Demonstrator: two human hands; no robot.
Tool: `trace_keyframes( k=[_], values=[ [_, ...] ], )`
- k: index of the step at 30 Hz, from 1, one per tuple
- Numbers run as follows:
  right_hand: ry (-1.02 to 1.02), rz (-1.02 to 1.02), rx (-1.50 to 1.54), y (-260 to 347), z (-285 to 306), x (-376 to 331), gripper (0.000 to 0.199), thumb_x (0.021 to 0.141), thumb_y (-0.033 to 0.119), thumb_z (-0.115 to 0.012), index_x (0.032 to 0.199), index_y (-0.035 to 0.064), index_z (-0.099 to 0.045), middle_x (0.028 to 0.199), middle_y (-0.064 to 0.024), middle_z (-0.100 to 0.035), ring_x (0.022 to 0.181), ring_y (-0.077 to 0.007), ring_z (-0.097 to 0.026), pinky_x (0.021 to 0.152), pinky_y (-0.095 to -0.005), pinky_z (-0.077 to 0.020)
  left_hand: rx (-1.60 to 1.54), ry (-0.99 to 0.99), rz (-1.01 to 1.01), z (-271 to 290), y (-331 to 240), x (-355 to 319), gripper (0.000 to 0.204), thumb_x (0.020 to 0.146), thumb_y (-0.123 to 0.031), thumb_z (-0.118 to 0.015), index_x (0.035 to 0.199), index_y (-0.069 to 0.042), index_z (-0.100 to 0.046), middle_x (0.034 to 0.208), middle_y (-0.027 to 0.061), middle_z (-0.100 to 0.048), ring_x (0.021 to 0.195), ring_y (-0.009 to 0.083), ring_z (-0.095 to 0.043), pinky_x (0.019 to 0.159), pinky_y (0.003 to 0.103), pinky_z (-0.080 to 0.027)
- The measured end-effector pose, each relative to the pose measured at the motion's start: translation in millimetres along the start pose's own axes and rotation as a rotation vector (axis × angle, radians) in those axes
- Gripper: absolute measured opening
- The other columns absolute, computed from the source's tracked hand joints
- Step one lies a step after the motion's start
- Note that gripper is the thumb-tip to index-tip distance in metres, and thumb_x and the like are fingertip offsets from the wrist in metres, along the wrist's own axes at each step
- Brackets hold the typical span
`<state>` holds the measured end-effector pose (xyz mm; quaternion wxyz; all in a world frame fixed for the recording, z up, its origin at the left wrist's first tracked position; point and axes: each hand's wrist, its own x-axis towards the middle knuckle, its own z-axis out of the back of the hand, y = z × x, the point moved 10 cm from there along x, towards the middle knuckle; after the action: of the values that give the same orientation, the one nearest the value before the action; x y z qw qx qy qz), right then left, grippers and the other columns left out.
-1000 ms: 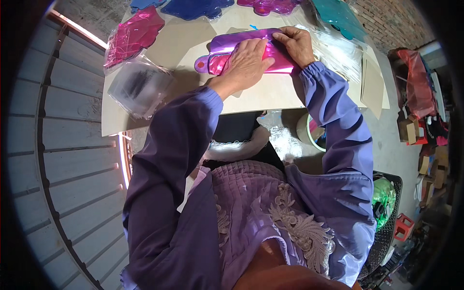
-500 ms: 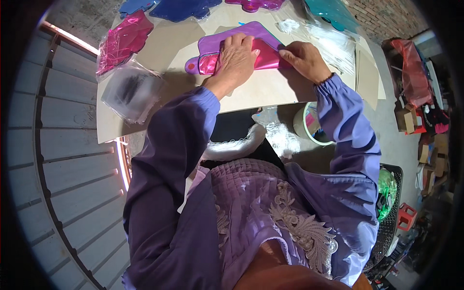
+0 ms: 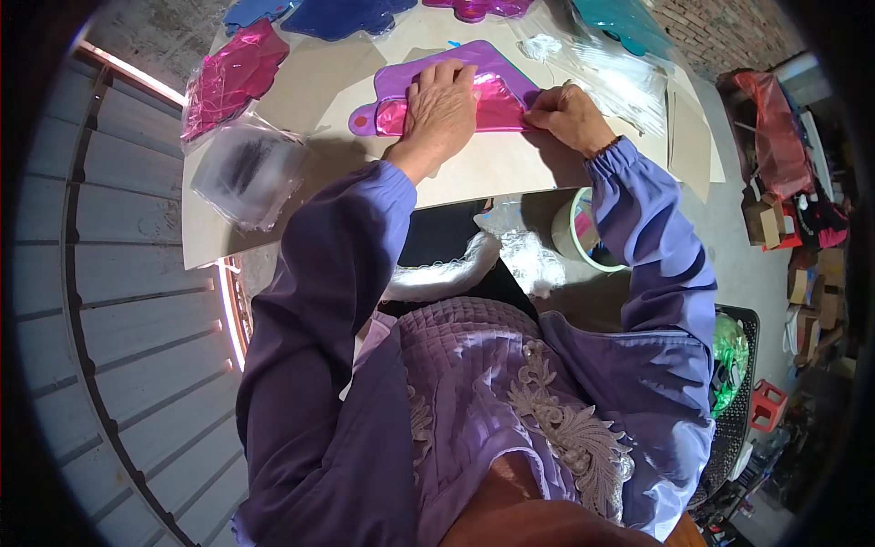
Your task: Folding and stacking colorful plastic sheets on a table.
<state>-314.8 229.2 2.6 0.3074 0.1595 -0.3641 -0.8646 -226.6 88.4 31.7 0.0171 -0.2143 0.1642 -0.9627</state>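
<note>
A folded purple and shiny pink foil sheet (image 3: 504, 98) lies on the pale table (image 3: 365, 196) in front of me. A small rounded purple tab with a red dot sticks out at its left end. My left hand (image 3: 441, 108) rests flat on the pink part, fingers stretched out toward the far edge. At the right end my right hand (image 3: 572, 117) is closed, thumb and fingers pinching the sheet's near right corner. The pink surface between the hands looks creased. What lies beneath my left palm is hidden.
Clear plastic bags (image 3: 251, 171) lie at the table's left, beside a pink foil piece (image 3: 239, 73). Blue foil pieces (image 3: 346, 16) sit at the back. White strips (image 3: 629, 96) and grey card (image 3: 690, 137) lie at right. A pale bucket (image 3: 565, 235) stands below the table.
My right hand has shifted slightly down and left along the sheet's right end, its fingers more curled now. The pink part there has wrinkled. My left hand stays nearly in place.
</note>
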Motion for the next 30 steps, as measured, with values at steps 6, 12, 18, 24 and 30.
trace_keyframes(
  k=[6,12,18,24,30],
  values=[
    [-0.058,0.063,-0.084,15,1,-4,0.016,0.079,0.015,-0.071,0.083,-0.0003,-0.071,0.067,-0.0133,-0.066,0.06,-0.0192,-0.06,0.062,-0.0327,-0.0478,0.144,0.003,-0.008,-7,7,-1,0.047,0.095,-0.029,-0.046,0.135,-0.005,-0.045,0.141,0.0111,-0.043,0.133,0.0315,-0.034,0.108,0.048,-0.025],
    [-0.094,0.104,-0.314,35,9,-13,0.024,0.08,0.02,-0.072,0.095,0.0007,-0.069,0.088,-0.0177,-0.068,0.075,-0.0285,-0.063,0.07,-0.0374,-0.0491,0.137,0.134,0.085,-12,7,0,0.056,0.095,-0.033,-0.045,0.143,-0.006,-0.037,0.15,0.012,-0.033,0.141,0.0307,-0.023,0.114,0.046,-0.017],
    [-0.303,0.725,-0.38,114,-23,-36,0.072,0.087,0.053,-0.057,0.137,0.003,-0.042,0.139,-0.0223,-0.043,0.127,-0.0387,-0.042,0.105,-0.0437,-0.0341,0.325,0.257,0.038,-12,-11,0,0.061,0.092,-0.033,-0.047,0.144,-0.005,-0.035,0.153,0.0143,-0.029,0.143,0.0329,-0.021,0.115,0.047,-0.016],
    [-0.141,0.719,-0.391,102,-48,-32,0.091,0.087,0.07,-0.041,0.148,0.0036,-0.026,0.15,-0.0217,-0.03,0.141,-0.0366,-0.026,0.115,-0.0469,-0.021,0.393,0.228,-0.051,-7,-12,-4,0.061,0.093,-0.034,-0.045,0.145,-0.003,-0.034,0.152,0.0139,-0.032,0.142,0.0324,-0.024,0.115,0.046,-0.018],
    [-0.137,0.648,-0.62,89,-60,-27,0.094,0.085,0.073,-0.041,0.146,0.003,-0.029,0.15,-0.0204,-0.032,0.14,-0.0363,-0.029,0.114,-0.0495,-0.021,0.17,0.114,0.032,15,24,-13,0.057,0.096,-0.033,-0.04,0.144,-0.003,-0.034,0.151,0.012,-0.035,0.141,0.0281,-0.028,0.115,0.042,-0.019]
  ],
)
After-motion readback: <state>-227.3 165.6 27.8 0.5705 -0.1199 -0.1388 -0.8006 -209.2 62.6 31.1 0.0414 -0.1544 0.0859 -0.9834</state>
